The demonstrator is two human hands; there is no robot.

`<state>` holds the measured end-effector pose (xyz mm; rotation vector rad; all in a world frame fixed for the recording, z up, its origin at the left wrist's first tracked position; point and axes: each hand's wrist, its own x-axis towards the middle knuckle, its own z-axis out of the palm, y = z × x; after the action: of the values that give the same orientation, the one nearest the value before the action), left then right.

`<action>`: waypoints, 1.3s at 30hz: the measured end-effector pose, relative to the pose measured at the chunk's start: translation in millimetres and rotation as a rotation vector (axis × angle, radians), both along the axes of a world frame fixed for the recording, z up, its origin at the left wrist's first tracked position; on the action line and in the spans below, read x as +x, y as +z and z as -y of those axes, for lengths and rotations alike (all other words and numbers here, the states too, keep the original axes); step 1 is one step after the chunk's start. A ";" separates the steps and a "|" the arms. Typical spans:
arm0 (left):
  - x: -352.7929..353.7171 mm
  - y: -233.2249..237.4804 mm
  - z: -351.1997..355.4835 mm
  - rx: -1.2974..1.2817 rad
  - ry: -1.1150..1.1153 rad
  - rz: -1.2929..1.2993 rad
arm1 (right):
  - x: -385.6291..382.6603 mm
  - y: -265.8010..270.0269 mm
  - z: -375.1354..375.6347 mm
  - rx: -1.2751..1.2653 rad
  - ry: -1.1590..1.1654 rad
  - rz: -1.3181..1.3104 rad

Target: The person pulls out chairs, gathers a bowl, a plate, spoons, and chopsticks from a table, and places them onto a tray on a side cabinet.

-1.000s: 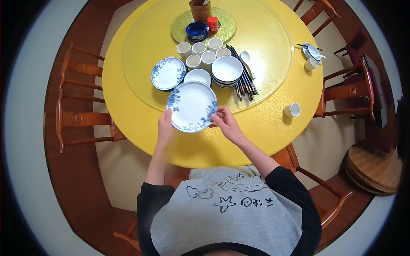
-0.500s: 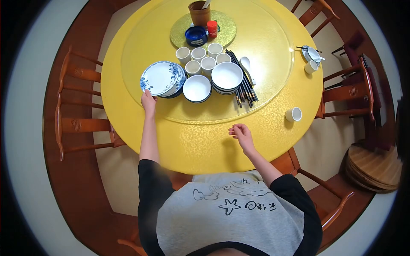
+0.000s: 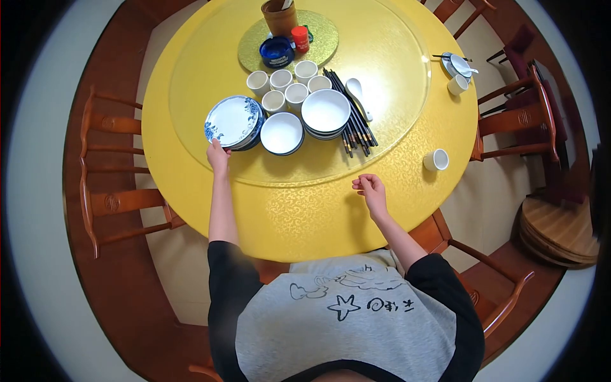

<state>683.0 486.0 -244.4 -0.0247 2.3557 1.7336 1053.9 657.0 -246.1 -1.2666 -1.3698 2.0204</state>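
My left hand (image 3: 218,155) grips the near left rim of a white plate with blue flowers (image 3: 230,121) on top of a plate stack. The fingers under the rim are partly hidden. Right of the stack stand a white bowl (image 3: 282,134) and a taller stack of bowls (image 3: 326,111). Several small white cups (image 3: 273,101) are grouped behind them. Black chopsticks (image 3: 354,121) and a white spoon (image 3: 358,97) lie to the right. Over the near table edge my right hand (image 3: 372,193) hangs with loosely curled fingers, holding nothing.
The round yellow-covered table (image 3: 280,223) carries a glass turntable (image 3: 254,176). At its centre are a brown pot (image 3: 279,20), a blue ashtray (image 3: 276,52) and a red container (image 3: 300,39). Single cups (image 3: 436,160) and a place setting (image 3: 453,65) sit right. Wooden chairs (image 3: 121,202) surround it.
The top plate, earlier sticking out left over its stack, now sits more in line with it, my left hand still at its rim. My right hand has shifted slightly right. The view has moved a little.
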 end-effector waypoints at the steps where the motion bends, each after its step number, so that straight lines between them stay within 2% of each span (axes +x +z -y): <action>1: 0.8 0.2 -0.9 -0.011 0.022 0.010 | -1.8 -3.7 -3.5 0.015 -0.006 -0.017; 5: -3.5 0.1 -8.3 -0.020 -0.010 -0.012 | -19.1 -19.6 -15.6 -0.065 -0.135 0.010; 7: -5.8 2.2 -11.0 -0.040 -0.011 -0.001 | -30.3 -23.6 -19.0 -0.260 -0.172 0.097; 10: -12.4 0.6 -5.3 -0.056 -0.071 0.016 | -49.9 -38.8 -21.4 -0.368 -0.164 -0.007; 14: -18.4 -8.0 8.4 -0.051 -0.072 0.074 | -64.7 -51.7 -22.5 -0.313 -0.146 -0.157; 15: -17.1 -10.4 13.7 -0.141 -0.082 0.051 | -65.1 -53.3 -20.7 -0.332 -0.182 -0.126; 17: -12.6 -11.0 25.1 -0.144 -0.080 0.073 | -65.6 -53.5 -17.3 -0.351 -0.222 -0.097; 30: 15.6 -0.4 0.7 -0.240 -0.155 0.220 | -49.5 -46.6 -60.9 -0.241 -0.153 0.012; 34: 31.0 -0.4 -5.0 -0.280 -0.280 0.192 | -38.5 -45.4 -87.4 -0.219 -0.210 -0.021; 37: 49.6 10.9 -2.3 -0.215 -0.401 0.209 | -30.4 -47.4 -107.7 -0.164 -0.255 0.014; 39: 58.8 16.5 3.5 -0.171 -0.392 0.145 | -26.4 -50.8 -122.8 -0.096 -0.280 0.094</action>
<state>741.8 482.5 -227.9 0.2580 2.2135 1.3022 1027.5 779.8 -296.9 -1.5190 -1.0745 1.8722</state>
